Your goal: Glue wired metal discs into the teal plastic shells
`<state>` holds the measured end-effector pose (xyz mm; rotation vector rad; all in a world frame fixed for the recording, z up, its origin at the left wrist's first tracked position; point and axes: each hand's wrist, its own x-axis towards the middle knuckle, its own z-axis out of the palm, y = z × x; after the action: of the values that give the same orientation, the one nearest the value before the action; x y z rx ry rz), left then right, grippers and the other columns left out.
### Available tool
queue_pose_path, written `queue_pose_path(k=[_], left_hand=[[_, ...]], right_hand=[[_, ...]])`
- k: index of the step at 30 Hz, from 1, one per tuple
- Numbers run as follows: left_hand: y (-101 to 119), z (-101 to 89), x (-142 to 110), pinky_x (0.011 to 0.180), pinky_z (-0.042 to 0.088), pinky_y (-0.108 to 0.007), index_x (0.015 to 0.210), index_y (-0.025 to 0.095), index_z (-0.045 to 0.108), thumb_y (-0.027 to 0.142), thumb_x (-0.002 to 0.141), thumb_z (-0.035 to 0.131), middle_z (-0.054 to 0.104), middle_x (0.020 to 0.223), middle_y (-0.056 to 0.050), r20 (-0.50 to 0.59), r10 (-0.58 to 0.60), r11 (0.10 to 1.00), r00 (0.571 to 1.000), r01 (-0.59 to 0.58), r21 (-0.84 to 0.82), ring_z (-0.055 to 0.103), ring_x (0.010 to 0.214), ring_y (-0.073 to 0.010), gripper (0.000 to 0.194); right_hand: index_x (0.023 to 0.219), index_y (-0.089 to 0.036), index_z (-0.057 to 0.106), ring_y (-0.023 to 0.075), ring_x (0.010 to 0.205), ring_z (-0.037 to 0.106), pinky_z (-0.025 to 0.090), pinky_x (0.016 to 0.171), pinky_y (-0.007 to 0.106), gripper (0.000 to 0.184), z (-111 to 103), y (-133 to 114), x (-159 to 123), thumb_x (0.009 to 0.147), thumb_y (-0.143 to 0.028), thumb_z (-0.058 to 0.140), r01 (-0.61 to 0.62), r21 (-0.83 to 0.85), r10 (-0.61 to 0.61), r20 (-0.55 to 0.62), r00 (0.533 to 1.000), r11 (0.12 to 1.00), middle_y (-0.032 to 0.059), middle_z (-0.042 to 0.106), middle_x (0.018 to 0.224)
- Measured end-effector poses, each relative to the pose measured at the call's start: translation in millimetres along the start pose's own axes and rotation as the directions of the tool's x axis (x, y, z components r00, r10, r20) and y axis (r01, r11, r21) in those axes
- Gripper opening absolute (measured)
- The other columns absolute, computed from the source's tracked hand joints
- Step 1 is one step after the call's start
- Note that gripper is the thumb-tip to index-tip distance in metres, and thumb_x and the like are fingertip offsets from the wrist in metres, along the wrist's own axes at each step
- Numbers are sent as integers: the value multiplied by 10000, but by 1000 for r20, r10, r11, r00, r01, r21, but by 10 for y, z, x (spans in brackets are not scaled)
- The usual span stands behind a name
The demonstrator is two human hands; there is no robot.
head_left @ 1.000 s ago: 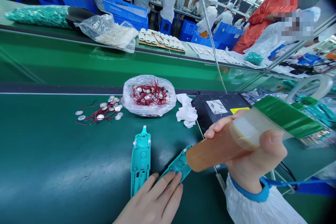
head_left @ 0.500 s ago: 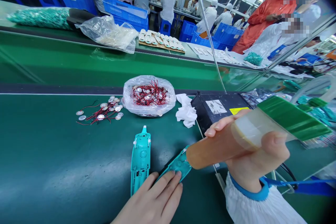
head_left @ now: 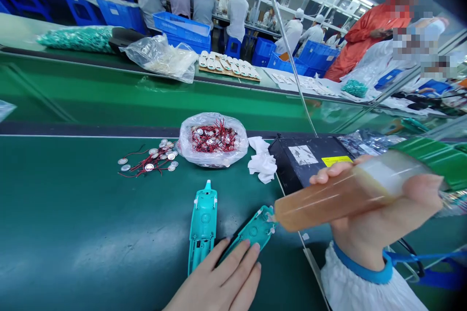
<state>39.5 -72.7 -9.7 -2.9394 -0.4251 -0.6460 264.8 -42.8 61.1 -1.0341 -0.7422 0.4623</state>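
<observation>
My right hand (head_left: pixel 379 223) is wrapped round a clear bottle of amber liquid (head_left: pixel 335 197) with green tape at its far end. The bottle lies nearly level, its tip touching the end of a teal plastic shell (head_left: pixel 255 228) on the green mat. My left hand (head_left: pixel 222 282) lies flat with fingers stretched out, pressing on the near end of that shell. A second teal shell (head_left: pixel 203 223) lies just left of it, pointing away from me.
Behind the shells sit a plastic bag of red-wired metal discs (head_left: pixel 213 140), loose discs (head_left: pixel 149 163) to its left, a white cloth (head_left: pixel 262 161) and a black box (head_left: pixel 310 158). A green conveyor (head_left: pixel 109 95) runs beyond. Several workers stand at the back by blue crates (head_left: pixel 182 31).
The bottle has tipped flatter, closer to level, with its tip still at the shell. The view has shifted slightly so everything sits further right and lower. My left hand stays on the shell.
</observation>
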Motion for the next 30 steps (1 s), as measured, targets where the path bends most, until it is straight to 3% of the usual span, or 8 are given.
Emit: queue_pose_path(k=[4,7,12,15,19,23,26,30], left_hand=[[-33,-50,-63,813,472,-322,915,209,643,139,988,335,753,884,50,-165,-110,994,980,110,-12,678,818,-140,324],[-106,-151,-198,649,516,-306,904,195,622,226,981,373,731,780,2,-154,-285,957,946,290,7,676,678,-167,263],[-170,-169,-390,525,559,-279,1063,198,529,384,949,376,626,971,-93,-66,-620,785,782,615,-79,682,727,-204,266],[-172,-96,-388,562,571,-280,1068,222,467,327,930,397,564,1013,-88,40,-698,697,715,691,-190,675,762,-198,187],[-191,-37,-322,596,566,-323,1022,240,441,240,917,379,562,922,-52,137,-687,679,713,698,-228,658,705,-199,122],[-204,-9,-322,561,562,-324,983,250,430,188,914,351,592,842,-24,150,-666,683,731,678,-273,659,657,-198,122],[-202,18,-360,577,570,-331,999,252,450,195,913,379,617,863,-31,102,-670,688,736,666,-287,673,711,-213,126],[-203,53,-396,639,573,-360,992,250,475,171,893,426,612,925,-43,93,-670,688,736,663,-295,659,803,-230,136]], right_hand=[[657,-193,560,178,449,558,502,410,326,520,-85,5,130,752,-669,372,47,78,-30,-214,976,996,10,530,527],[623,-185,550,161,487,543,511,438,315,560,-167,39,200,781,-655,289,35,184,22,-301,953,982,15,480,574],[623,-182,558,143,511,528,513,460,290,565,-129,82,176,759,-656,283,-48,245,119,-288,950,968,16,474,604],[622,-193,543,147,488,523,502,439,300,536,49,67,87,727,-675,335,-84,237,146,-259,955,968,2,481,571],[667,-210,527,167,459,547,502,429,331,509,344,43,-78,678,-704,405,-158,213,202,-201,959,964,-14,523,533],[732,-230,529,188,440,571,492,422,339,521,566,77,-251,635,-739,473,-182,210,192,-32,981,961,-21,577,517],[752,-238,532,203,419,575,470,400,333,487,627,139,-343,637,-711,520,-150,202,140,61,988,968,-15,606,516],[761,-244,547,213,415,578,469,399,345,449,599,224,-397,656,-680,533,-148,195,139,59,989,970,-14,611,517]])
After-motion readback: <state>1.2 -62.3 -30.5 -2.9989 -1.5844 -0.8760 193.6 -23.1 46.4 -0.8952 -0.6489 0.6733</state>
